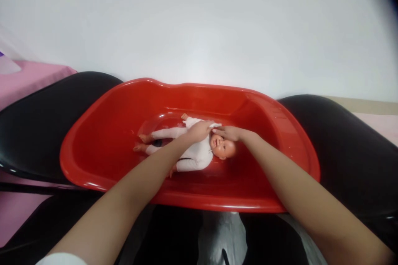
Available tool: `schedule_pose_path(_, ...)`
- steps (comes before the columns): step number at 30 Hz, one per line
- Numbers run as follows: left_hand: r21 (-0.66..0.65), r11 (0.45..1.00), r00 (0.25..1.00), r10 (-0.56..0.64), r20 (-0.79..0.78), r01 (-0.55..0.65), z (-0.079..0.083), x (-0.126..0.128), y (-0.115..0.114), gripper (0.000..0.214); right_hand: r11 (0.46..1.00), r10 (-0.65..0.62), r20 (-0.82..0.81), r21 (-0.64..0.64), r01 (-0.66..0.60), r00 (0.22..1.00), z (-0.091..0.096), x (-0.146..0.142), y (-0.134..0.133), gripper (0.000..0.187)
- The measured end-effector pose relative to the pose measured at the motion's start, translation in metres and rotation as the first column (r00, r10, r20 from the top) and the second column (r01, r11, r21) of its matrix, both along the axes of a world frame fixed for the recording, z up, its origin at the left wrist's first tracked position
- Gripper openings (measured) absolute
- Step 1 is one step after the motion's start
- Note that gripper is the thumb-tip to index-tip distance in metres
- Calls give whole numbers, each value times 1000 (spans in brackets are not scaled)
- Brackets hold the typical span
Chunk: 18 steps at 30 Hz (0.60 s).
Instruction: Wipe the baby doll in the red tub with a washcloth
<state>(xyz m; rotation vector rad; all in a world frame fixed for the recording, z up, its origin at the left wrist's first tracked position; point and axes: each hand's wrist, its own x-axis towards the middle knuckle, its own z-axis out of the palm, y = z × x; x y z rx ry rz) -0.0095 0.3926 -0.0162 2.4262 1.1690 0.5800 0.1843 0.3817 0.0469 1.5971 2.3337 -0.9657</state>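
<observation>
In the head view, a red tub point(217, 203) with a broad, glossy rim takes up the middle, set between a black padded seat point(46, 128) on the left and another black padded surface point(348, 149) on the right, with a pale wall point(199, 25) behind it. Inside the tub lies a doll point(199, 153), on its back along the bottom, its head point(225, 148) toward the right end and its bare feet point(141, 143) toward the left. It wears a white long-sleeved garment point(194, 153); one arm reaches toward the far side of the tub and the other toward the near side. A small dark patch shows between its legs, too unclear to name. The tub's bottom carries bright reflections, and whether there is liquid in it cannot be told. The person's left hand point(202, 130) rests on the doll's upper chest by the far shoulder, palm down. The right hand point(228, 132) lies against the far side of the doll's head, its fingers close together and pointing left, the tips meeting the left hand near the neck. Whether either hand pinches the garment's cloth cannot be told. Pink cloth point(37, 76) spreads beyond the left seat.
</observation>
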Motion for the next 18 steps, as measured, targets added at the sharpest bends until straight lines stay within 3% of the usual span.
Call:
schedule_pose_path(3, 15, 995, 974, -89, -210, 95, -13, 11, -4, 32, 1000, 7, 14, -20, -7, 1000, -1, 1, 1, 72)
schedule_pose_path(8, 19, 999, 978, -40, -203, 45, -17, -1, 3, 37, 999, 2, 17, -36, -1, 1000, 2, 0, -1, 70)
schedule_pose_path(14, -16, 986, 964, 160, -214, -168, -28, -38, 18, 43, 997, -32, 1, -70, 32, 999, 6, -1, -3, 71)
schedule_pose_path(18, -75, 932, 928, 342, -149, -355, -31, -60, 22, 45, 996, -38, -8, -77, 37, 999, 5, 0, -2, 73)
